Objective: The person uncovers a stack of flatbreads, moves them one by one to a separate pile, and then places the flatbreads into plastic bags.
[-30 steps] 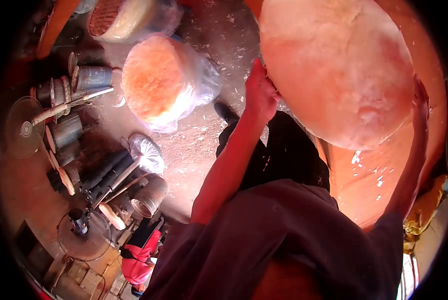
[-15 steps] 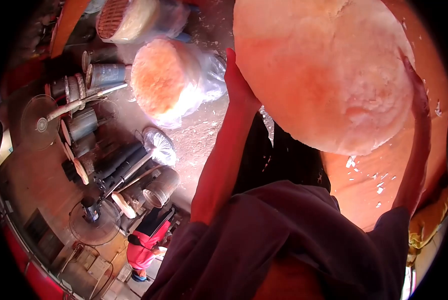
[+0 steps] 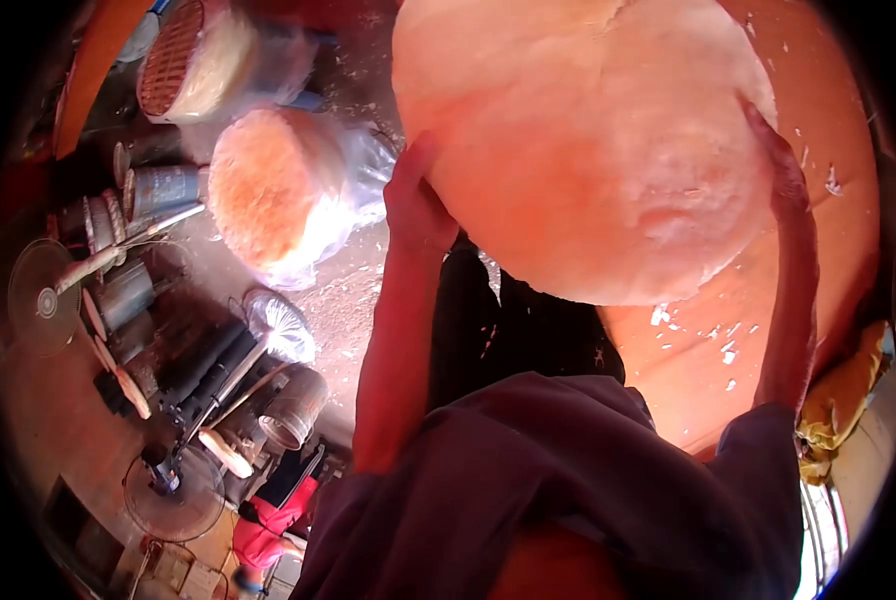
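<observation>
A large, thick, round pale slab [image 3: 588,150], dough-like with a rough patch at its lower right, fills the upper middle of the view. My left hand [image 3: 420,205] grips its left edge, thumb against the rim and the other fingers hidden. On the opposite edge my right hand [image 3: 780,165] holds the slab, fingers reaching onto its face. Beneath and beside it spreads an orange surface [image 3: 668,390] scattered with white crumbs.
To the left stands another round pale mass [image 3: 263,185] in clear plastic, with a wicker basket [image 3: 171,60] beyond it. Fans [image 3: 173,490], metal buckets [image 3: 296,408] and a blue-grey can [image 3: 161,190] are farther left. A person in red [image 3: 268,525] is at lower left.
The whole view has shifted, with surroundings moving left and mostly down. The slab and both hands appear farther left, and my left thumb now lies closer against the rim.
</observation>
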`<state>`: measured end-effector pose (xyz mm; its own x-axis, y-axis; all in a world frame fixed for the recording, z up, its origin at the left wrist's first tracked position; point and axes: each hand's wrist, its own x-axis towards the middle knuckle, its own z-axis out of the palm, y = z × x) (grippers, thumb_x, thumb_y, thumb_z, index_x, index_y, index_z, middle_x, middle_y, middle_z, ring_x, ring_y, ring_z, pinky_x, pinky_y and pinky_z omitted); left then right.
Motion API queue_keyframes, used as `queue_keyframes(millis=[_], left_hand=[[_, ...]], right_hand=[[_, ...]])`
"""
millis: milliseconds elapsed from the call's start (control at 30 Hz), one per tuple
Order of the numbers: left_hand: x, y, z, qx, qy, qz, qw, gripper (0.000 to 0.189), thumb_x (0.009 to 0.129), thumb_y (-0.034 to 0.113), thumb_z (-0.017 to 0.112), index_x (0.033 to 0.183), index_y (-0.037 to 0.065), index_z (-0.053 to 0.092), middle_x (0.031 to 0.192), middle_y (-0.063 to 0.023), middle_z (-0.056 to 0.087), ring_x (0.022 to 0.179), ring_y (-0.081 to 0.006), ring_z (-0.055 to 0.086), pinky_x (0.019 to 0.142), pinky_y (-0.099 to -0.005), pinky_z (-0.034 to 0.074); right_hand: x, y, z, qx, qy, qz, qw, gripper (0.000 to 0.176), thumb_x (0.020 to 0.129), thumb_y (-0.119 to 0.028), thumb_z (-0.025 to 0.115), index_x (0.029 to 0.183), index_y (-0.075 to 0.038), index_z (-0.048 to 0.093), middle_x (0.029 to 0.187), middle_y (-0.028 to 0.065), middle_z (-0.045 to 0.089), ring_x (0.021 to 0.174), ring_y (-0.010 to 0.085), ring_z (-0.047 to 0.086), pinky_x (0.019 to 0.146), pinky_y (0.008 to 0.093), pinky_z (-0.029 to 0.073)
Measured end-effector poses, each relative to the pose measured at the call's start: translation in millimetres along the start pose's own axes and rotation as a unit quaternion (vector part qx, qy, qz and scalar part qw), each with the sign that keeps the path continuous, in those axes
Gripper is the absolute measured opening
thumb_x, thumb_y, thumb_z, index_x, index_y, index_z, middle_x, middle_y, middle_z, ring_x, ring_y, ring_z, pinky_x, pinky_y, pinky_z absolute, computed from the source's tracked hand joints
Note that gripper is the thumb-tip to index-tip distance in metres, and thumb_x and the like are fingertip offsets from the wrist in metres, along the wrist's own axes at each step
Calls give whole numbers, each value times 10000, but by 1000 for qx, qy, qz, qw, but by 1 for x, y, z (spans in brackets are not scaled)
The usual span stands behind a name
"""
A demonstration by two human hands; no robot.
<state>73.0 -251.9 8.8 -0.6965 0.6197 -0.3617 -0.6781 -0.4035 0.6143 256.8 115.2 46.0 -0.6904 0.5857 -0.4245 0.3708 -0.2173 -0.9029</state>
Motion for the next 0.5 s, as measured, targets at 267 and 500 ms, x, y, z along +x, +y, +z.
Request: queue_keyframes(millis=[267, 500], left_hand=[[2, -2, 7, -45, 51, -14, 998, 531, 898, 233, 519, 1328, -69, 444, 1274, -179, 563, 1167, -293, 554, 998, -384, 443], [-12, 1, -20, -64, 41, -33, 997, 521, 880, 258, 545, 1294, -52, 482, 1218, -181, 596, 1113, -297, 585, 968, -391, 468]], right_hand=[[0, -5, 0, 14, 19, 24, 999, 586, 829, -367, 722, 1291, -34, 586, 1333, 86, 558, 1266, 194, 481, 1104, 329, 326], [-21, -3, 25, 18, 6, 19, 1000, 527, 847, -271, 723, 1263, 13, 566, 1245, 97, 594, 1146, 217, 560, 985, 366, 465]])
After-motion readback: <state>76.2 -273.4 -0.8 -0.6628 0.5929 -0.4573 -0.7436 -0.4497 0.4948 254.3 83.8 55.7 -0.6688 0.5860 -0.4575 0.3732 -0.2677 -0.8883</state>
